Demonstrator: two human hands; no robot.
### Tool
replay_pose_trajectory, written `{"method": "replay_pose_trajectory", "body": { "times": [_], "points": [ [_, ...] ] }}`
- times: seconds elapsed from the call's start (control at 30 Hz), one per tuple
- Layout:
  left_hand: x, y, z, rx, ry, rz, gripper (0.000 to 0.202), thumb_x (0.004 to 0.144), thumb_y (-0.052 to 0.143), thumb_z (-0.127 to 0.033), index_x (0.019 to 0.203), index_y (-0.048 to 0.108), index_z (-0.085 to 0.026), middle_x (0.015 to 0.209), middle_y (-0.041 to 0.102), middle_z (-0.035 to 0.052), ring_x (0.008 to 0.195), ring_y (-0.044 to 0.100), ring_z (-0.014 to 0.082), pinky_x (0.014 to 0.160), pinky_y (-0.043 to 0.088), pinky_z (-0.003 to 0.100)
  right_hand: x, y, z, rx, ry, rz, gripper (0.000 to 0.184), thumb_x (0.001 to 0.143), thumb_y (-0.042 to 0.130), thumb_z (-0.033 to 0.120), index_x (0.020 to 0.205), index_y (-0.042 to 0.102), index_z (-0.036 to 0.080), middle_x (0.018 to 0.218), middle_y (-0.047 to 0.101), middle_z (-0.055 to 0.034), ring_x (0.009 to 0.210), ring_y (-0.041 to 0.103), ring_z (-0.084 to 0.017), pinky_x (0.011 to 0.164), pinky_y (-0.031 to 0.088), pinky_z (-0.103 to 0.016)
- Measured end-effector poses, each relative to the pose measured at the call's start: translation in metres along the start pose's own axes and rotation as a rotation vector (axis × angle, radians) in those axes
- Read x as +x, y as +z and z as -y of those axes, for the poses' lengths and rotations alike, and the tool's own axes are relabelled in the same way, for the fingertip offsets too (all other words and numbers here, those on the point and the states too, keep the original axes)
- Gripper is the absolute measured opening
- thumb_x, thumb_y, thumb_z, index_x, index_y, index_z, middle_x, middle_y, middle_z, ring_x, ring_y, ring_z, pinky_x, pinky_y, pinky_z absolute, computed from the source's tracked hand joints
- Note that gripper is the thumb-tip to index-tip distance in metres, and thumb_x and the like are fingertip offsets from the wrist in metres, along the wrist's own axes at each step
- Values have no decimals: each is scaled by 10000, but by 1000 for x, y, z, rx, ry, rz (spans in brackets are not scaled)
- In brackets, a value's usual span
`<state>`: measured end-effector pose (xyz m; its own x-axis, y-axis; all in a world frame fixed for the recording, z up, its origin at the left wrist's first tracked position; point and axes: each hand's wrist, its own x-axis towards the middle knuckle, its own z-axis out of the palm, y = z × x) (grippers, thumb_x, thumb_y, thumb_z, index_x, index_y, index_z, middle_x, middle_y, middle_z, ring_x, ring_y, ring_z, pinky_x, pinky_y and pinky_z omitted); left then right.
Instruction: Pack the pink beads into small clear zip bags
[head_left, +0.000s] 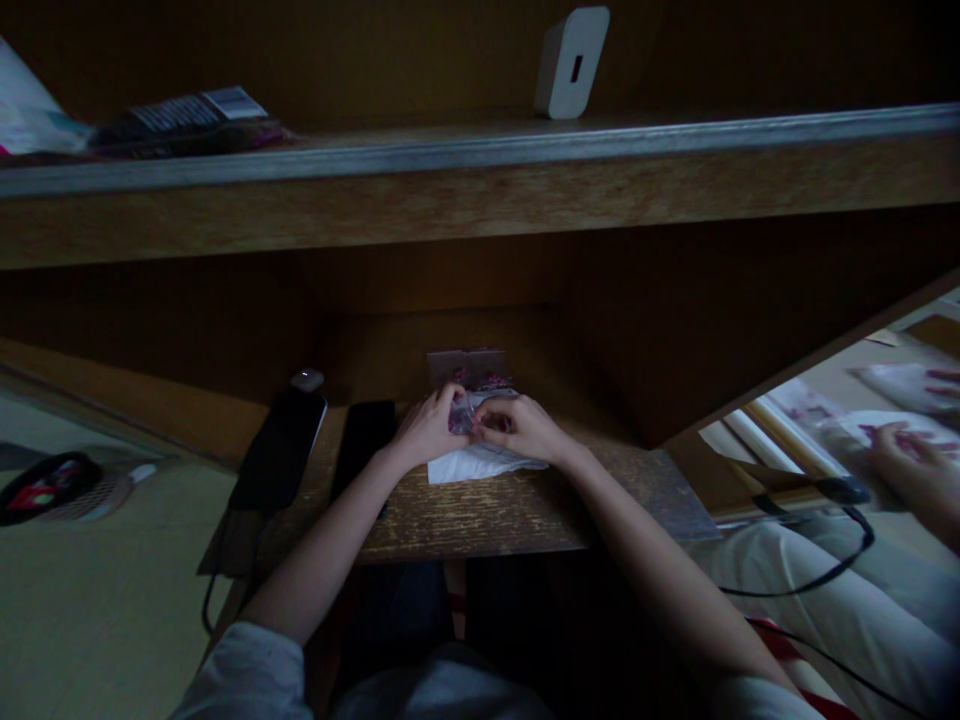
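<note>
Over the middle of the wooden desk, my left hand (424, 430) is closed on a small clear plastic bag (460, 414) with dark pinkish bits showing in it. My right hand (531, 428) meets it from the other side, thumb and fingertips pinched at the bag's edge. The exact contents are too dim to make out. Beneath both hands lies a crumpled white sheet (461, 467), like tissue or cloth. Just behind them is a flat clear packet (466, 362) with small pink pieces near its front edge.
Left of my hands are a black flat device (281, 450) with a cable, a dark phone-like slab (365, 435) and a small white case (307, 379). A shelf (480, 205) crosses overhead, carrying a white box (574, 65). Another person's hand (911, 455) is at right.
</note>
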<state>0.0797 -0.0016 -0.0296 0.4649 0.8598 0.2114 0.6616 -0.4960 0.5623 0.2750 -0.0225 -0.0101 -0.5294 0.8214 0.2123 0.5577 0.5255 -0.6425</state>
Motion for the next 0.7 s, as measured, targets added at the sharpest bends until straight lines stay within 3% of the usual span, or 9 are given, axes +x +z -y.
{"method": "replay_pose_trajectory", "body": {
  "times": [0.1, 0.23, 0.3, 0.43, 0.57, 0.7],
  "points": [
    [1, 0, -2, -240, -13, -9, 540, 635, 749, -354, 1052, 435, -216, 983, 577, 45, 874, 583, 205, 747, 465, 330, 1, -2, -3, 129, 3, -74, 134, 814, 562, 254, 850, 650, 159, 813, 663, -30, 703, 576, -142, 634, 392, -237],
    [5, -2, -2, -604, -23, 41, 285, 798, 596, -397, 957, 492, -184, 870, 583, 25, 756, 577, 143, 652, 465, 259, 1, -4, -6, 312, 55, -185, 232, 807, 584, 270, 1008, 616, 160, 861, 660, -48, 753, 592, -161, 641, 420, -249],
    [7, -5, -3, -649, -24, 52, 237, 852, 508, -405, 844, 529, -170, 801, 577, 20, 723, 566, 135, 635, 461, 247, 1, -5, -8, 382, 84, -210, 298, 799, 603, 290, 1067, 595, 161, 854, 656, -51, 740, 593, -161, 623, 424, -250],
    [10, -9, -6, -648, -52, 50, 329, 857, 471, -434, 677, 515, -163, 655, 540, 2, 611, 532, 122, 558, 442, 223, 1, -8, -10, 479, 90, -225, 329, 786, 613, 271, 1096, 582, 165, 987, 647, -81, 787, 607, -164, 661, 452, -269],
    [8, -9, -7, -756, -156, 99, 359, 833, 480, -481, 698, 540, -155, 625, 554, 1, 510, 530, 112, 483, 437, 222, 0, -9, -13, 489, 73, -230, 313, 792, 601, 247, 1093, 588, 163, 957, 648, -76, 787, 607, -163, 659, 456, -270],
    [5, -7, -6, -755, -266, 64, 324, 811, 503, -477, 772, 577, -164, 574, 540, -13, 483, 526, 124, 475, 442, 242, -1, -8, -12, 511, 97, -181, 336, 788, 614, 261, 1109, 581, 169, 825, 644, -45, 725, 595, -156, 640, 454, -273]
  ]
}}
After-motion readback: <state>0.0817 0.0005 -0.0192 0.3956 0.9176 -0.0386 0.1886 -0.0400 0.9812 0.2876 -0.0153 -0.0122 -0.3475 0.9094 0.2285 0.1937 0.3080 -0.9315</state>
